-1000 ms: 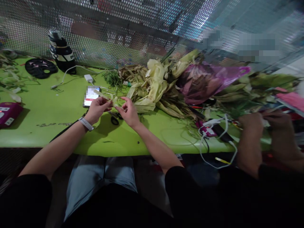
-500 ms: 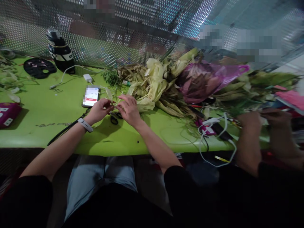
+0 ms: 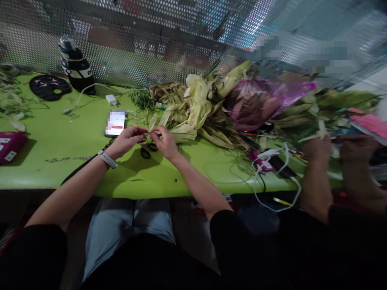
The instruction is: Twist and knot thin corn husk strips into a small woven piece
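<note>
This looked like a shared craft workshop: a long green worktop [image 3: 72, 141] crossed the frame, corn husks [image 3: 198, 102] heaped at centre, scissors [image 3: 145, 153] left of centre, a perforated screen [image 3: 127, 56] along the top, and a second person's forearm [image 3: 316, 187] at right.

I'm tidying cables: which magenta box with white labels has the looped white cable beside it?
The right-hand magenta box with white labels, by the looped white cable; the other magenta box sits at the picture's left edge, far from it.
</note>
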Demonstrator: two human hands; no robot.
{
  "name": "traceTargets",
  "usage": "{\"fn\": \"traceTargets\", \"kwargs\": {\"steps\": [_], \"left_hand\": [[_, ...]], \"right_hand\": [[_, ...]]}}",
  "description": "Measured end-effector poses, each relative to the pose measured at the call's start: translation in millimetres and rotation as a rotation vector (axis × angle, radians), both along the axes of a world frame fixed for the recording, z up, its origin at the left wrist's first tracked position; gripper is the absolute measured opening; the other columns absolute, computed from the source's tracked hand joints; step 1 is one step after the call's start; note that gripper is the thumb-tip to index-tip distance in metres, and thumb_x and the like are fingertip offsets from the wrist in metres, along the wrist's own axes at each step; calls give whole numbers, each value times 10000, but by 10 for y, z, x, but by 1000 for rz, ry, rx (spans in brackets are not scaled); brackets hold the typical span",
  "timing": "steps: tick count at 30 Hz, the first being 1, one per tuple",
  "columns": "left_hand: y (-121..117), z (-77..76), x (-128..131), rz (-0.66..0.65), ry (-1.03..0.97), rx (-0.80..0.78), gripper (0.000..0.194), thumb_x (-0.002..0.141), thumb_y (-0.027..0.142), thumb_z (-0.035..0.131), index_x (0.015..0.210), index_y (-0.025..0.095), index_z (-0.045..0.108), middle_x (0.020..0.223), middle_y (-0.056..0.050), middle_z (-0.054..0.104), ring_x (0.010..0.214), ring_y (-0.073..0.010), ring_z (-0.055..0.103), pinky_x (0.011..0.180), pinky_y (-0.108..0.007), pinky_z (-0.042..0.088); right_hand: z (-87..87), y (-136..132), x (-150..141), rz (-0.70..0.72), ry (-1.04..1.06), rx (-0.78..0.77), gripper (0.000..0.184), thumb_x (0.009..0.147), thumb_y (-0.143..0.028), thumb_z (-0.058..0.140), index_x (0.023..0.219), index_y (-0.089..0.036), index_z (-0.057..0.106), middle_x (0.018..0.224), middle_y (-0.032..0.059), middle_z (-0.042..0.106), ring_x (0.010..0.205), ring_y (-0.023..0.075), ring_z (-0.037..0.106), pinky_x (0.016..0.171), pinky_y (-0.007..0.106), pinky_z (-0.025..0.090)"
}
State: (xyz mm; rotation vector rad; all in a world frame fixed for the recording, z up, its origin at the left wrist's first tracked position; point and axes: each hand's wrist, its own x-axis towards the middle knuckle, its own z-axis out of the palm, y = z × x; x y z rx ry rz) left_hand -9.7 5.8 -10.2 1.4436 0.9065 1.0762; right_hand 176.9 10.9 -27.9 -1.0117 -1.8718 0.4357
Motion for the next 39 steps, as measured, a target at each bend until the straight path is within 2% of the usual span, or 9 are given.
{"fn": "traceTargets", "kwargs": {"steps": [4, 8, 13, 16, 19, 25, 30, 34, 39], "left_hand": [[-3, -10, 7, 9, 2, 38, 274, 746, 234, 749, 1005, 158, 705, 980, -77, 688, 883, -163, 633, 843, -333, 516], [2, -13, -2, -12, -40, 54, 328, 729, 202, 772, 1042, 157, 684, 929, -59, 671, 853, -150, 631, 814, -314, 521], [-1, 10, -11, -47, -163, -43, 338, 748, 178, 758, 1065, 174, 643, 898, -18, 603, 813, -128, 632, 797, -326, 555], [-2, 8, -7, -70, -157, -17, 379, 748, 186, 765, 1103, 175, 633, 881, -14, 599, 818, -124, 627, 799, -302, 545], [-7, -10, 6, -75, -106, 26, 463, 692, 168, 807, 1116, 171, 622, 899, -23, 607, 828, -127, 616, 779, -282, 530], [-14, -40, 19, -14, -60, 76, 434, 685, 133, 787, 1079, 178, 611, 919, -29, 598, 818, -119, 590, 747, -265, 501], [-12, -29, 7, -41, -73, 82, 469, 665, 125, 791, 1091, 193, 606, 964, -39, 604, 863, -134, 583, 779, -279, 499], [-9, -26, 7, -32, -20, 77, 494, 643, 134, 807, 1085, 186, 593, 944, -30, 598, 826, -127, 573, 723, -264, 494], [12, -60, 9, -24, -40, 54, 414, 676, 97, 755, 1045, 169, 582, 937, -24, 599, 806, -115, 593, 699, -246, 488]], "right_hand": [[21, -34, -33, 62, 110, -123, 412, 880, -611, 517, 874, -202, 563, 842, 27, 656, 756, 150, 613, 737, 287, 487], [-33, -3, -45, 94, 229, -265, 404, 839, -598, 580, 869, -196, 561, 790, 4, 638, 692, 129, 590, 655, 253, 475], [-36, 25, -34, 112, 296, -333, 386, 806, -574, 635, 832, -192, 588, 717, -18, 598, 610, 101, 530, 570, 226, 427], [-6, 34, -27, 126, 314, -391, 381, 778, -562, 667, 805, -185, 614, 655, -26, 578, 561, 94, 493, 525, 224, 395], [7, 40, -27, 171, 345, -431, 369, 752, -538, 699, 817, -177, 652, 684, -5, 631, 597, 109, 547, 560, 240, 436], [-4, 31, -41, 248, 375, -467, 320, 725, -492, 733, 801, -185, 687, 747, 19, 696, 660, 133, 615, 645, 282, 506], [-25, 47, -33, 256, 403, -451, 317, 740, -484, 728, 815, -182, 674, 749, 15, 693, 671, 130, 634, 673, 289, 536], [-55, 62, -36, 266, 377, -429, 329, 748, -498, 722, 822, -182, 668, 750, 10, 689, 672, 130, 643, 661, 279, 545], [-71, 65, -46, 265, 363, -407, 346, 754, -517, 712, 818, -180, 661, 709, 0, 667, 643, 123, 622, 655, 270, 526]]}}
